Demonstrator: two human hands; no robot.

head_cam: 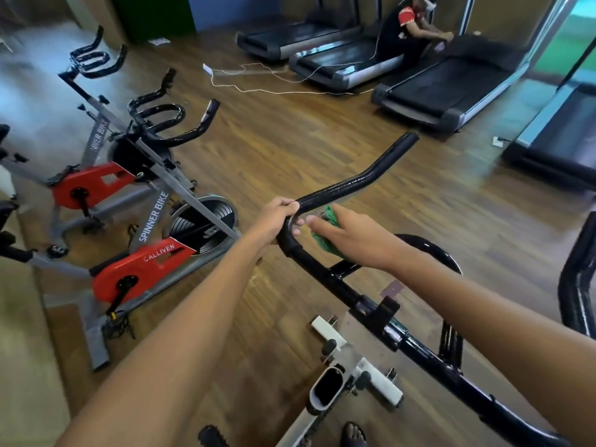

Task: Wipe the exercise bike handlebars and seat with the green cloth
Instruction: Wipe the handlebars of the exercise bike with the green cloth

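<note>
The black handlebars [351,185] of the bike in front of me run from the lower right up to a raised left horn. My left hand [274,221] grips the bend at the base of that horn, fingers curled over the bar. Just right of it, my right hand [348,235] holds the bunched green cloth [325,235] under its palm and fingers, close beside the bar's bend. The seat is out of view.
Two red-and-grey spinner bikes [142,221] stand on the left. Treadmills [451,85] line the far side, where a person [409,30] crouches over one. A white cable [267,80] trails across the wooden floor. Another black handlebar [577,285] rises at the right edge.
</note>
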